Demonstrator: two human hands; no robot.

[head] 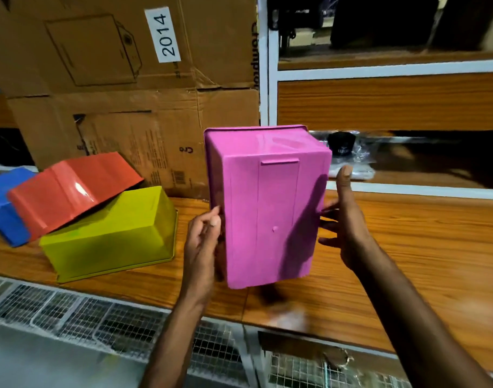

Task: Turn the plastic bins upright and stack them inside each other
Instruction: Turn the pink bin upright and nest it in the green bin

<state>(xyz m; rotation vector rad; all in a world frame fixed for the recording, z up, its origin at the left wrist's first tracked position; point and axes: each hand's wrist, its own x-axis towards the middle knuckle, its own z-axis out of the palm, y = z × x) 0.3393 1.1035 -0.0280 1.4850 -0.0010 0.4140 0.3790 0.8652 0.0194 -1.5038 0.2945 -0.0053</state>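
A pink plastic bin (pixel 267 208) is lifted above the wooden shelf (pixel 408 247), tipped so its flat bottom faces me and its rim points away. My left hand (pixel 203 242) grips its left side. My right hand (pixel 343 222) has its fingers spread against the right side. To the left, a yellow-green bin (pixel 113 236) lies upside down on the shelf. A red bin (pixel 71 191) leans upside down over it, and a blue bin (pixel 4 203) lies at the far left, partly under the red one.
Stacked cardboard boxes (pixel 127 107) stand behind the bins, one labelled 2014. A white-framed shelf unit (pixel 267 79) rises at the right, with a bagged black item (pixel 340 147) behind the pink bin. Wire mesh panels (pixel 71 312) run below the front edge.
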